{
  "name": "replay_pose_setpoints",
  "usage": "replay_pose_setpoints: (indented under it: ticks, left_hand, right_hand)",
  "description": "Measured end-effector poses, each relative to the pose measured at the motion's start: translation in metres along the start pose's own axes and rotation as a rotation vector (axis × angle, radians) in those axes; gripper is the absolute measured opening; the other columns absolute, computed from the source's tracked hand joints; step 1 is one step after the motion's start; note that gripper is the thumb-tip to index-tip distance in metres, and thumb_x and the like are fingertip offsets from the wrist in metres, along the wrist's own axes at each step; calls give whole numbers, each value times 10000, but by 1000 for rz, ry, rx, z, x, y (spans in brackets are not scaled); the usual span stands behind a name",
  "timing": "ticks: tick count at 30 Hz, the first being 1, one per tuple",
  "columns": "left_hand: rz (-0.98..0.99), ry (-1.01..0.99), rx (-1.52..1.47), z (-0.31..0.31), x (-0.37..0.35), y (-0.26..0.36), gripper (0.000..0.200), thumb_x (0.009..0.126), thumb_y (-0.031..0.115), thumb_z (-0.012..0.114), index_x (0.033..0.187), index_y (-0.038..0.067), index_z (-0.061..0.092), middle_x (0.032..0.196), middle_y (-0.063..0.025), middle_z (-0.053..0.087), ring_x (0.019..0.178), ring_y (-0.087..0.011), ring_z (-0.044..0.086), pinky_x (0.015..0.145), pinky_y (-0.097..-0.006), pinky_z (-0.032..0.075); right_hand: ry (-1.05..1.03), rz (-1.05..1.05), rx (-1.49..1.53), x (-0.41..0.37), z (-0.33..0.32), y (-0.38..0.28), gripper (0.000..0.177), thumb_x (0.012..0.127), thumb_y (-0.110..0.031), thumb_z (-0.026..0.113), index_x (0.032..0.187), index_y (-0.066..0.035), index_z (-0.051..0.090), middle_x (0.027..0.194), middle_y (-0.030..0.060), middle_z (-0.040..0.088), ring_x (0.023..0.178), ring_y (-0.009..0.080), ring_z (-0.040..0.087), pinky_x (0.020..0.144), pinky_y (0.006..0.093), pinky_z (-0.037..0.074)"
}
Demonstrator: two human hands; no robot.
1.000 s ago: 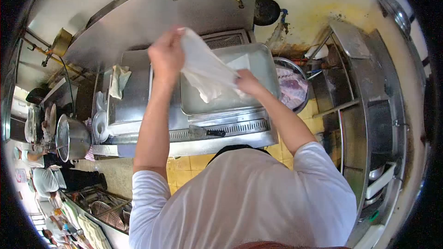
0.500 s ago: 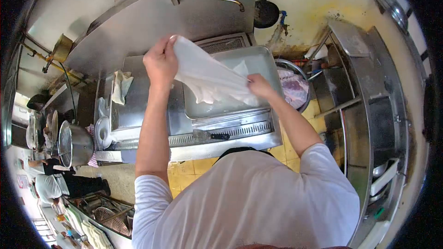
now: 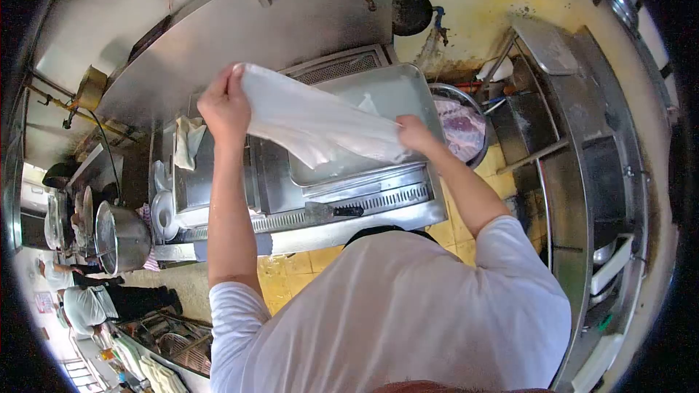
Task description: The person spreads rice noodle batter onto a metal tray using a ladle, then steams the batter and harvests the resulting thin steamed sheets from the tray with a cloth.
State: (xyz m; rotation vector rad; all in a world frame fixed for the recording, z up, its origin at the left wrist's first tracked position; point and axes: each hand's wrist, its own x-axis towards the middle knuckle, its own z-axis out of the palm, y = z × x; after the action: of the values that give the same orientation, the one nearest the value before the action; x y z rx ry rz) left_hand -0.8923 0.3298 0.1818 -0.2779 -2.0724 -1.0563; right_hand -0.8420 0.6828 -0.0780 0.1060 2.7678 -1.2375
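A thin white cloth [image 3: 313, 113] is stretched between my two hands over a shallow metal tray [image 3: 404, 84]. My left hand [image 3: 224, 105], raised higher and to the left, pinches the cloth's upper corner. Over the tray's right side, my right hand [image 3: 417, 134] is closed on the other end. The cloth sags in folds along its lower edge. Behind it, a small pale piece [image 3: 366, 104] shows in the tray. A wide scraper with a dark handle [image 3: 346, 211] lies on the counter's front ledge below the tray.
Raw meat [image 3: 460, 131] fills a round metal basin to the right. A crumpled cloth [image 3: 188, 143] rests on the steel counter [image 3: 277, 175] at left. A large pot [image 3: 122, 236] stands further left. Metal shelving [image 3: 564, 167] lines the right side. Other people [image 3: 91, 306] stand at lower left.
My left hand has moved left, drawing the cloth out wider and flatter. My right hand stays near the tray's right side, still gripping its end.
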Motion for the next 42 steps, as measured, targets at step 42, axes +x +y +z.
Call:
replay_pose_setpoints:
  ticks: [42]
  left_hand:
    - [-89,-5,-85,0,-35,-13,112,957,118,654,995,61,742,846,-157,731,703,-208,684,687,-335,542]
  right_hand:
    - [-76,-136,-210,2,-24,-1,277,841,-212,611,985,2,713,1024,260,695,978,418,666,886,472,524]
